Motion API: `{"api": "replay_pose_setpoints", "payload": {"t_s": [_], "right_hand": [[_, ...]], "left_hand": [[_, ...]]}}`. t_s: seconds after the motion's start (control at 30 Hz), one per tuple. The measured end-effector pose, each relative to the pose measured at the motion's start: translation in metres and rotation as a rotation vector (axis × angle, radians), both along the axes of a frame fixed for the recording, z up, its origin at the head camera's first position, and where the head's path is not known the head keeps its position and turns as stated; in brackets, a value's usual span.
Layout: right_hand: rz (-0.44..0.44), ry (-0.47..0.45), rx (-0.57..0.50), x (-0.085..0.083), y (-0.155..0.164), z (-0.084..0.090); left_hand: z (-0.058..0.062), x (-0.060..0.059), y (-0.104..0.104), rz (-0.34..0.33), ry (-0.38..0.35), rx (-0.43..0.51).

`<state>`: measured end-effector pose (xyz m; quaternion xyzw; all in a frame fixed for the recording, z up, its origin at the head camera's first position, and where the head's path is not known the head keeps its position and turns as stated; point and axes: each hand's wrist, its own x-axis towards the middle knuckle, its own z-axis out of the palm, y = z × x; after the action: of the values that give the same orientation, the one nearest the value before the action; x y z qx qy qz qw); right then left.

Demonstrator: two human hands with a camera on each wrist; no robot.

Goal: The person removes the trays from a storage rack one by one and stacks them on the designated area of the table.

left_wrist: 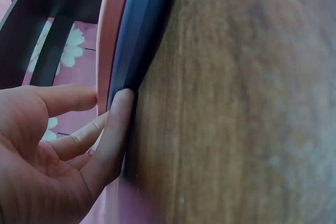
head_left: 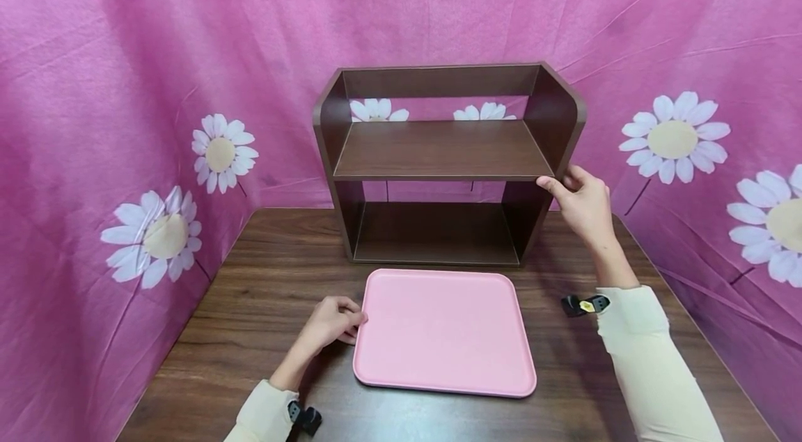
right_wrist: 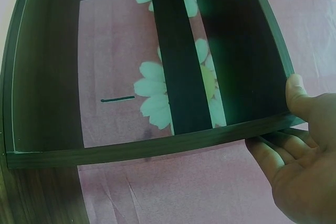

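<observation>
Two hands busy: left hand (head_left: 331,326) fingers touch pink tray (head_left: 443,330) edge; right hand (head_left: 584,203) grips shelf (head_left: 441,150) side.

Left hand (head_left: 331,325) touches the pink tray's (head_left: 443,330) edge; right hand (head_left: 583,203) grips the brown shelf's (head_left: 446,150) side.
</observation>
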<state>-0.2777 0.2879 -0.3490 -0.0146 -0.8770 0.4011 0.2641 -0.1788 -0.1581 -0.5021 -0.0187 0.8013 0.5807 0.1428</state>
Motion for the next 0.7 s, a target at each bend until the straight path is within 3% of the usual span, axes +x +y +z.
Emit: {"api": "replay_pose_setpoints", "payload": {"t_s": [0.4,0.7], "right_hand": [[0.0,-0.003,0.0,-0.001,-0.001,0.0],[-0.011,-0.006,0.136,0.01,0.005,0.0]], "left_hand": [[-0.002,-0.003,-0.003,-0.016,-0.02,-0.001],[-0.001,-0.008,-0.005,-0.027,-0.003,0.002]]}}
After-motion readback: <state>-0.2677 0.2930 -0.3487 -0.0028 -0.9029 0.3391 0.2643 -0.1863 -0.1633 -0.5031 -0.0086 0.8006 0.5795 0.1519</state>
